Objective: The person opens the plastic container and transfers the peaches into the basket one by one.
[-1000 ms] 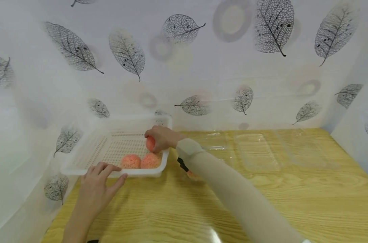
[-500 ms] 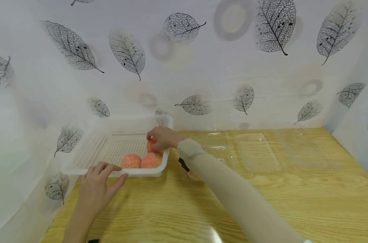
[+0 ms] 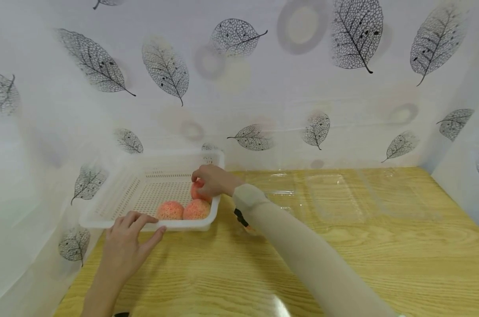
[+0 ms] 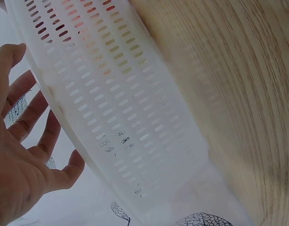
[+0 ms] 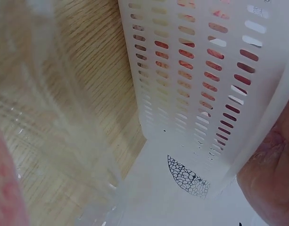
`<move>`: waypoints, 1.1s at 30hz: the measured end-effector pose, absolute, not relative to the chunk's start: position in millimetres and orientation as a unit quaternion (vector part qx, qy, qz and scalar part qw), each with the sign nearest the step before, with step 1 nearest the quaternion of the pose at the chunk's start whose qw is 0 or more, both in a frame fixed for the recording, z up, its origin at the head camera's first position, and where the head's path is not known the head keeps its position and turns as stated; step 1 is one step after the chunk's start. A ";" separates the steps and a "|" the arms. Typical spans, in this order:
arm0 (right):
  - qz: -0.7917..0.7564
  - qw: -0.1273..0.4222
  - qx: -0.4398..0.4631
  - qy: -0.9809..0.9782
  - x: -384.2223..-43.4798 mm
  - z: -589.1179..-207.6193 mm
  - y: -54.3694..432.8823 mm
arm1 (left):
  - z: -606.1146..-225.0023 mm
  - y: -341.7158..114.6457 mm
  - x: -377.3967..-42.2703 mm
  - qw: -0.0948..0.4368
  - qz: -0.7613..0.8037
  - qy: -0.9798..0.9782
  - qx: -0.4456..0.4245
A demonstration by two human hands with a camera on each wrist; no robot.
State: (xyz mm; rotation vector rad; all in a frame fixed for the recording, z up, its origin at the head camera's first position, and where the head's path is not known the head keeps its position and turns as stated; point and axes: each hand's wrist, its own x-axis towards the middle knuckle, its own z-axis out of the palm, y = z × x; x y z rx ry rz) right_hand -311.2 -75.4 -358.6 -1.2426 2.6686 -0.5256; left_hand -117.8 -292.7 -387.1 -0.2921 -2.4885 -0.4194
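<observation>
A white plastic basket with slotted walls stands on the left of the wooden table. My right hand reaches over its right wall, fingers and thumb around a round pink-orange peach. Two more speckled peaches, a left one and a right one, lie along the front wall, just in front of the held one. My left hand rests with relaxed fingers on the front rim. In the left wrist view, the left fingers meet the rim. The right fingertips are mostly hidden in the right wrist view.
Clear plastic trays stand at the back of the table: one behind the right forearm, a middle tray and a right tray. An orange-pink thing shows beside the right sleeve, mostly hidden. A leaf-patterned sheet hangs behind.
My right hand has moved slightly right and lowered the peach toward the basket's right wall, then stayed almost still. The left hand has not moved.
</observation>
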 end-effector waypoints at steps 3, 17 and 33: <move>-0.191 0.061 -0.425 0.883 -310.7 -361.4 -74.2 | -388.4 -293.6 -118.2 0.294 -0.159 -0.936 -0.111; -0.192 0.039 -0.465 0.863 -293.1 -345.0 -57.6 | -386.0 -292.1 -117.5 0.291 -0.162 -0.936 -0.110; -0.169 0.061 -0.469 0.865 -262.8 -317.9 -23.9 | -387.3 -293.7 -116.4 0.295 -0.157 -0.935 -0.115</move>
